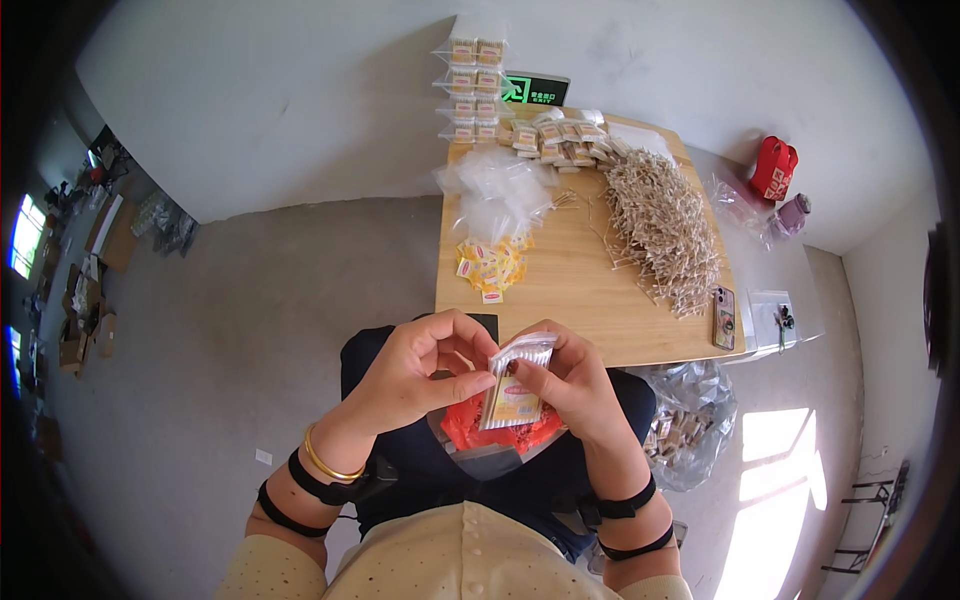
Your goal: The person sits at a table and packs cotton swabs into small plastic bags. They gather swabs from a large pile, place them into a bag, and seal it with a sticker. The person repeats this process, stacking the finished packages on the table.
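Observation:
Above my lap I hold a small clear zip bag (513, 403) of white cotton swabs with a yellow label inside. My left hand (425, 362) is closed, thumb and fingertips pinching the bag's upper left edge near its zip strip. My right hand (582, 388) grips the right side, thumb across the front and fingers hidden behind. The swabs stand upright in the bag. Beneath it, a red plastic bag (463, 428) lies between my legs, partly covered. The wooden table (570, 300) is just beyond my hands.
On the table are a heap of loose cotton swabs (665, 230), clear empty bags (495, 190), yellow labels (492, 265), stacked filled packs (476, 85) and a phone (724, 318). A big clear sack (690, 425) of packs stands below the right edge.

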Motion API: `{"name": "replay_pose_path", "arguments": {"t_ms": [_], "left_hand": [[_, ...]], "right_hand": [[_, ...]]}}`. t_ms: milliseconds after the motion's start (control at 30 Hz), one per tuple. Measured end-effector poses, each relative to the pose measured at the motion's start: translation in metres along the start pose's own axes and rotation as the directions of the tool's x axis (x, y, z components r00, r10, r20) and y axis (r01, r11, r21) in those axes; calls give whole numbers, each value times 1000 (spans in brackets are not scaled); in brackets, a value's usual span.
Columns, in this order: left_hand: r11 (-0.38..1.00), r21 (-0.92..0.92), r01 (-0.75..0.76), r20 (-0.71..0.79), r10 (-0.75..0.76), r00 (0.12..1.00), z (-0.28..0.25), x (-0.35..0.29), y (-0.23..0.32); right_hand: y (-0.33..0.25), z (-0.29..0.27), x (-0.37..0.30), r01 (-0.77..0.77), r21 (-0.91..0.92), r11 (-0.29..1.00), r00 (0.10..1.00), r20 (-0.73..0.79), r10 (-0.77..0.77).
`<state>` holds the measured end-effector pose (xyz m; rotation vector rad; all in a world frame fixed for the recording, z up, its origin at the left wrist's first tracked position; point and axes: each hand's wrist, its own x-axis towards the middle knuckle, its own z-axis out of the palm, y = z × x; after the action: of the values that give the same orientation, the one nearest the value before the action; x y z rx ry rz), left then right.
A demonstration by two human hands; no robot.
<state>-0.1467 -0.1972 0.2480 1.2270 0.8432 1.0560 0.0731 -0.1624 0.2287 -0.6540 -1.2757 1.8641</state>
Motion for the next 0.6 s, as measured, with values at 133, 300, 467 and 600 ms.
{"name": "replay_pose_path", "arguments": {"t_ms": [133,300,467,600], "left_hand": [[998,-56,7,-42,-9,999,0,0,-7],[974,-225,-31,-161,-5,987,8,1,-16],[991,135,-19,-118,35,992,26,-6,-20],[994,100,34,-128,-21,992,25,-6,-26]], "right_hand": [[1,3,0,-9,23,1000,999,-42,10],[-1,5,-1,6,44,999,996,-86,-2],[5,5,0,82,-20,996,982,-171,-84],[5,6,0,97,-115,989,976,-185,-118]]}}
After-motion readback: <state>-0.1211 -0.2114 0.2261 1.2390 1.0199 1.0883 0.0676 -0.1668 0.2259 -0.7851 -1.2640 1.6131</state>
